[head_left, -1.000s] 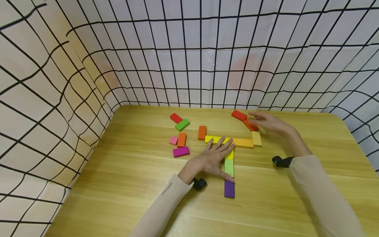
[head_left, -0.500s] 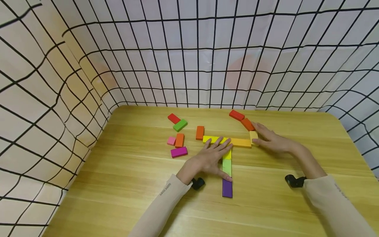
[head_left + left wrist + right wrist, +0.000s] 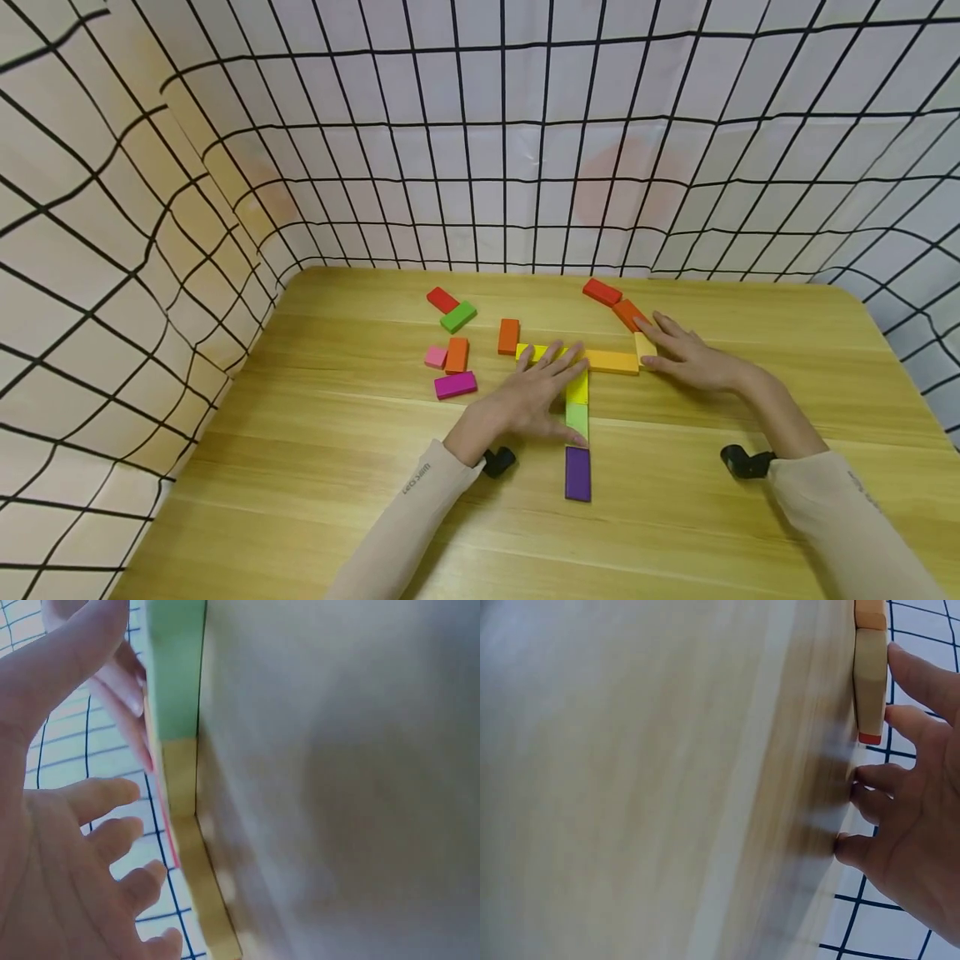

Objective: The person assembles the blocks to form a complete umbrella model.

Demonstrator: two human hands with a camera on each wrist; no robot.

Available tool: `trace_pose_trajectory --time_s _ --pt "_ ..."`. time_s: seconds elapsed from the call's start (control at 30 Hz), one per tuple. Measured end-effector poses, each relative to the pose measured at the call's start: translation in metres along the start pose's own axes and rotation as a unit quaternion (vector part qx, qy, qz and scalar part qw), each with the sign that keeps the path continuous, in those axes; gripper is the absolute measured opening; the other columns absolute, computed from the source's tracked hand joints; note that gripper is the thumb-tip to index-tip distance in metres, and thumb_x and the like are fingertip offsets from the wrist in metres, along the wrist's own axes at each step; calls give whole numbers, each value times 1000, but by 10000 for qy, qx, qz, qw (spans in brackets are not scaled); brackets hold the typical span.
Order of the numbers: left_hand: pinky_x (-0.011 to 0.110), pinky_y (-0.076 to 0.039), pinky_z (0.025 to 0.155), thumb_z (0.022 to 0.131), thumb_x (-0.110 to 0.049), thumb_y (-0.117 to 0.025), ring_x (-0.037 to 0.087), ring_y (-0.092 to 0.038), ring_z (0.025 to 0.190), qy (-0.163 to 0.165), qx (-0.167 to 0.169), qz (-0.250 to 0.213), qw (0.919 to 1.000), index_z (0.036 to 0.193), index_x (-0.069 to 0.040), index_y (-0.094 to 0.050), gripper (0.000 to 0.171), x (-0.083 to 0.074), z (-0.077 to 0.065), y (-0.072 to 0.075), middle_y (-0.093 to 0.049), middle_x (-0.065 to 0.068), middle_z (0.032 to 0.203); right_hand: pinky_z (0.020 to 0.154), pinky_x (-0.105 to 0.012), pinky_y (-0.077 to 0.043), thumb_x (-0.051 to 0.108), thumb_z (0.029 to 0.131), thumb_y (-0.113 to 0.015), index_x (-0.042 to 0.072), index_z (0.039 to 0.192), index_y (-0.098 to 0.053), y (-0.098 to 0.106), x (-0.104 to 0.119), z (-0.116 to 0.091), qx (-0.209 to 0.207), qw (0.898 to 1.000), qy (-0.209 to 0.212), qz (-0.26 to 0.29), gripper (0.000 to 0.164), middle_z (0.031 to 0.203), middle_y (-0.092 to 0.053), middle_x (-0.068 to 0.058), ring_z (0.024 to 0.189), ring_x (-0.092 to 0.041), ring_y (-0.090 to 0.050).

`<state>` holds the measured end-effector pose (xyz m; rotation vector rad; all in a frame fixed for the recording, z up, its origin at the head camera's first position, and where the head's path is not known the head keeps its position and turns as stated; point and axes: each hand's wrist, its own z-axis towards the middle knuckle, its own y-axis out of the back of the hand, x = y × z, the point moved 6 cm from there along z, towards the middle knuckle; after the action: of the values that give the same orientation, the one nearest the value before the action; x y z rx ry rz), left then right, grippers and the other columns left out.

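Down from the orange-red block (image 3: 628, 314) since a second ago, my right hand (image 3: 697, 360) is now at the pale yellow block (image 3: 644, 347), which adjoins the amber block's (image 3: 611, 362) right end; loosely spread, it touches that piece without closing round it. Fanned wide, my left hand (image 3: 517, 402) covers parts of the yellow blocks (image 3: 577, 391) and pale green block (image 3: 577, 418), gripping nothing. Nearer me, the purple block (image 3: 577, 475) lies on the tabletop (image 3: 337, 433).

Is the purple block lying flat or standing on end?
Lying flat: in the head view, the purple block rests on the table with its broad face upward.
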<state>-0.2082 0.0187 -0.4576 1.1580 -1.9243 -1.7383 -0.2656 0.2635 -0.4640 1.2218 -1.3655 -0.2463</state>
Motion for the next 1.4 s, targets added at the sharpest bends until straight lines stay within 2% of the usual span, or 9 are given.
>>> trace_pose_trajectory --time_s 0.23,0.43,0.5,0.6,0.7,0.77,1.0,1.27,1.4 --pt "58 -4 131 93 -64 -66 28 -3 164 -62 -460 -332 9984 167 -15 -18 101 14 -6 14 -2 1 177 120 -78 4 40 108 -52 13 167 -13 0 1 -1 16 10000 12 53 76 171 7 -31 157 -54 9" --pt "61 -21 128 100 -46 -66 33 -31 157 351 -1458 -452 9877 159 -6 -39 77 44 -19 42 -32 12 169 119 -79 2 41 108 -52 15 168 -12 -1 -1 -1 1 10000 -38 -32 77 171 6 -30 157 -54 8" --pt "61 -32 123 100 -39 -68 35 -42 151 826 -1910 -403 9773 154 -4 -47 67 61 -27 54 -45 15 162 118 -81 1 42 108 -52 16 168 -12 -2 -1 -1 -10 9999 -70 -82 77 171 5 -29 157 -54 7" --pt "58 -43 113 100 -29 -71 36 -54 138 1775 -2449 -376 9524 145 -3 -57 54 91 -39 69 -59 17 148 115 -83 -2 43 108 -51 17 168 -12 -2 -2 -1 -25 9999 -113 -112 77 172 5 -28 156 -56 7" --pt "56 -47 104 98 -22 -73 37 -58 128 2559 -2646 -332 9292 139 -5 -64 45 118 -49 77 -63 19 138 114 -84 -3 45 107 -50 17 168 -12 -2 -2 -1 -25 9998 -144 -96 77 172 5 -27 156 -56 6" --pt "55 -49 100 96 -19 -75 38 -61 124 2806 -2631 -326 9225 135 -6 -66 43 132 -52 79 -65 20 135 114 -85 -3 46 107 -50 18 168 -11 -2 -1 -2 -24 9998 -172 -92 77 172 5 -27 156 -57 6" --pt "52 -56 93 89 -9 -79 36 -67 112 2725 -2623 -864 9217 123 -4 -74 35 155 -52 75 -73 19 121 115 -83 -2 45 108 -50 17 168 -12 -2 -1 -2 -37 9998 -186 -74 77 172 5 -27 156 -56 7" --pt "48 -57 93 87 -2 -77 33 -67 111 2695 -2640 -1104 9195 121 -3 -76 34 164 -45 66 -73 18 122 118 -80 2 44 107 -51 15 168 -13 -1 0 -2 -35 9998 -176 2 77 172 6 -27 156 -55 9" --pt "46 -57 93 88 -2 -77 32 -67 109 2517 -2761 -1151 9204 121 -1 -76 33 164 -39 68 -74 17 120 118 -80 2 45 107 -50 15 168 -13 -2 -1 -2 -30 9998 -187 -5 76 172 7 -27 156 -56 9"
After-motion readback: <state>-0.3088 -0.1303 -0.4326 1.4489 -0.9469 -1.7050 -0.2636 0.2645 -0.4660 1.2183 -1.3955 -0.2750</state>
